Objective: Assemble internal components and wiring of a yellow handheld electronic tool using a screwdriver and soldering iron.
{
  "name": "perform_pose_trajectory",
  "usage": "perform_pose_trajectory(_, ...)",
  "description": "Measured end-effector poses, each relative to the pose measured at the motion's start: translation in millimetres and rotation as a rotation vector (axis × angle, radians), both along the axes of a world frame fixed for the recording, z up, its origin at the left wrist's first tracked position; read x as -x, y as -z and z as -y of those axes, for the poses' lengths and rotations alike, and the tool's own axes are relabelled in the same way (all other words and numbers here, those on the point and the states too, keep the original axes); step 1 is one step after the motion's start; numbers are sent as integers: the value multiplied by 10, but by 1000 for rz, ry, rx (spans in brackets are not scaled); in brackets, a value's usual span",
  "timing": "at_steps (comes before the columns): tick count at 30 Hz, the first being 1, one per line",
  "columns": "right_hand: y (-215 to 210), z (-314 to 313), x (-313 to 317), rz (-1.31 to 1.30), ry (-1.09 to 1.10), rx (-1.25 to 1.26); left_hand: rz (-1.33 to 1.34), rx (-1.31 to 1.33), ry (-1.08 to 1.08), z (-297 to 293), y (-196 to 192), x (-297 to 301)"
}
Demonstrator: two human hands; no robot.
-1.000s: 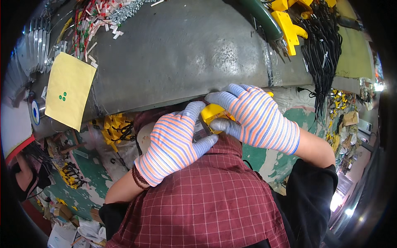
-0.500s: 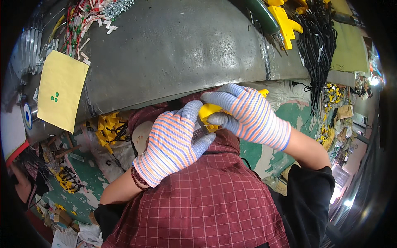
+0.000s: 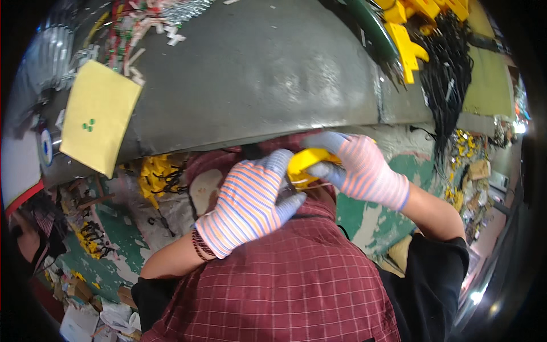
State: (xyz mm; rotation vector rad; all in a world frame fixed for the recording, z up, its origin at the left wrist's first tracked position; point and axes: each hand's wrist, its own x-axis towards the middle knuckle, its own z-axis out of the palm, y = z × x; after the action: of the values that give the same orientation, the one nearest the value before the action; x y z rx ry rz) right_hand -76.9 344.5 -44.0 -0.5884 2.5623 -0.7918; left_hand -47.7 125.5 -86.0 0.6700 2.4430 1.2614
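Note:
Both my hands wear striped knit gloves with grey fingertips and meet over my lap at the bench edge. Between them is a yellow plastic part, possibly a tool housing; its far side is hidden by my fingers. My left hand is closed at its near-left side, fingers on top and thumb below, with something dark and partly see-through in the gap. My right hand pinches the part's right side between fingers and thumb. A thin pale strand shows just under the yellow part.
Across the grey metal bench lie a yellow card, red and white wired pieces, a dark green power tool, yellow housings and black cables. More yellow parts sit below the bench.
The whole view has shifted slightly, so bench and hands appear lower and farther right. Slightly more of the yellow part shows between my hands; both still hold it.

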Motion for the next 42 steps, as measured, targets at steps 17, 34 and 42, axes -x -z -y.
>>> perform_pose_trajectory(17,-369,152,1126,249,262,367,-684,1047,-708,2052,-582,944)
perform_pose_trajectory(34,-134,168,1191,318,286,360,-405,816,-483,1828,-680,434)
perform_pose_trajectory(42,-58,71,1210,221,212,329,-184,238,-761,2210,-296,-189)
